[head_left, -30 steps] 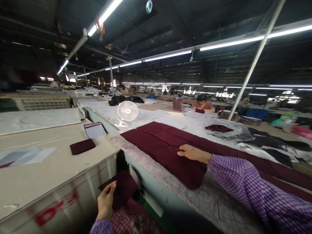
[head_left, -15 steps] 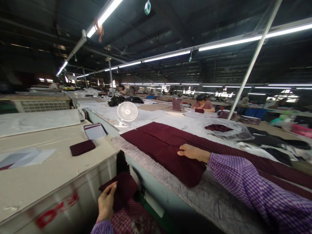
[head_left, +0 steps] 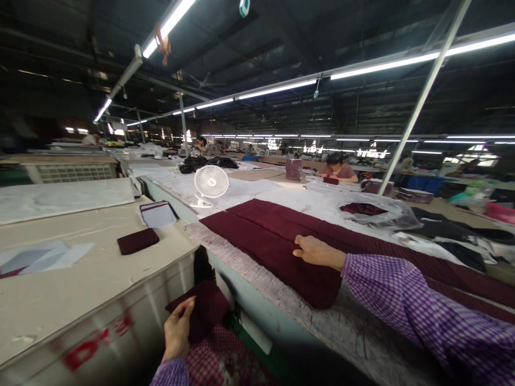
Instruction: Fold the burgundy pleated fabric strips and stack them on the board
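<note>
My left hand (head_left: 178, 327) is low in front of me, pinching a small maroon fabric piece (head_left: 205, 308) between thumb and fingers over my checked apron. On the table, my right hand (head_left: 317, 251) reaches across to a long maroon fabric spread (head_left: 257, 244). Its fingertips touch the cloth, with a small gap between thumb and index finger. The spread lies in two side-by-side rows, and many overlapping edges show toward the right. Whether any cloth lies under the curled fingers is hidden.
A white fan (head_left: 211, 182) stands behind the cloth. On the left, a beige board (head_left: 72, 284) bears a maroon piece (head_left: 138, 241) and pale sheets (head_left: 157, 214). A plastic bag (head_left: 396, 217) lies at right. A co-worker (head_left: 340, 170) sits across the table.
My right hand's thumb and index finger have parted a little at nearly the same spot. The left hand keeps its pinch. My view has shifted slightly.
</note>
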Available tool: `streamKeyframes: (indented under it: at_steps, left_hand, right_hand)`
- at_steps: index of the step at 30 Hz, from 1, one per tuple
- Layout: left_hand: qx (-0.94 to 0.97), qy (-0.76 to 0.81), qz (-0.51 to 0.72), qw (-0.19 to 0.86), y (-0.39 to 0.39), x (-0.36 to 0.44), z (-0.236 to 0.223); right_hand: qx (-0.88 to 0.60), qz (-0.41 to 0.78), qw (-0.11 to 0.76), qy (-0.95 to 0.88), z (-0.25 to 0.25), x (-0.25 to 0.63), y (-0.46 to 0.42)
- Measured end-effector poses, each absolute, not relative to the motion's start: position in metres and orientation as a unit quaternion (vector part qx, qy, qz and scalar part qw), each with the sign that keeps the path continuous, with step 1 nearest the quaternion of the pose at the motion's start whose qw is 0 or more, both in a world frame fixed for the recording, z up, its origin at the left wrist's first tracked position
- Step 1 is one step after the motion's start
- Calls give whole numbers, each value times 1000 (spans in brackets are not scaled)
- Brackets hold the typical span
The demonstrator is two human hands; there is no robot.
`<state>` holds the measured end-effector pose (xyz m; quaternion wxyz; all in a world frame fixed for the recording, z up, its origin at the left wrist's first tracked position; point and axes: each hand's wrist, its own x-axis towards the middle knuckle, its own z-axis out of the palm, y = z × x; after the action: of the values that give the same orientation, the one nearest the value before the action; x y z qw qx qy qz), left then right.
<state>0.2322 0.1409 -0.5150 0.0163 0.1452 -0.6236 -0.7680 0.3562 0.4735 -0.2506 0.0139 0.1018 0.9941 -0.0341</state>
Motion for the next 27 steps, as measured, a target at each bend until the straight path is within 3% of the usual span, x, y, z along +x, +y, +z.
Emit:
streamKeyframes:
  at_steps: [8,14,27]
  left_hand:
    - [140,-617,-774,3,142,230,-518]
    - [146,-622,-769,0,142,231,-516]
    - [156,-625,-765,-1,143,236,-507]
  right_hand:
    - [-29,16,-92,995,-243,365,461]
    - [-197,-38,-83,976,-249,357,444]
    - [-229,-55,-57,970,-243,374,436]
